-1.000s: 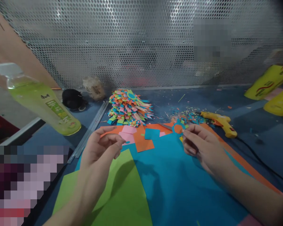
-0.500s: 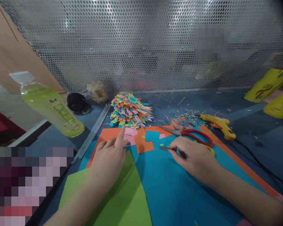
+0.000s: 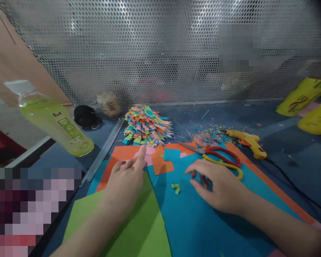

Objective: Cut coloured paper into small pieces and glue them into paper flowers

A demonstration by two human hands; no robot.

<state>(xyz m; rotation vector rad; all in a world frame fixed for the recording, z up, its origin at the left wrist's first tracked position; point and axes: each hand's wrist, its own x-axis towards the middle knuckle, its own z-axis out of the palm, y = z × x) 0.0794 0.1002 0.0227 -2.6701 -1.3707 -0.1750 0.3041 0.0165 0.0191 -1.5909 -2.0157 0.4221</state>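
My right hand (image 3: 215,184) hovers over the blue paper sheet (image 3: 198,225), its thumb and forefinger apart with nothing between them. Left of its fingertips lie small green paper strips (image 3: 176,187). My left hand (image 3: 127,175) is over the upper part of the green sheet (image 3: 139,221), forefinger stretched out and the other fingers loosely bent; I see nothing in it. Ahead of that forefinger stands a layered decoration of folded coloured paper (image 3: 147,125). Between the hands lie an orange paper piece (image 3: 163,167) and a small blue one (image 3: 172,155). Red-and-yellow-handled scissors (image 3: 216,153) rest behind my right hand.
A yellow glue gun (image 3: 247,141) with its cord lies at right, beside a heap of paper scraps (image 3: 211,135). Glue sticks (image 3: 104,151) and a green drink bottle (image 3: 56,121) are at left. Yellow containers (image 3: 299,96) stand far right. A perforated metal panel (image 3: 160,46) closes the back.
My right hand has let go of the small green paper strips, which now lie on the blue sheet. Its thumb and forefinger have parted. My left hand has barely shifted.
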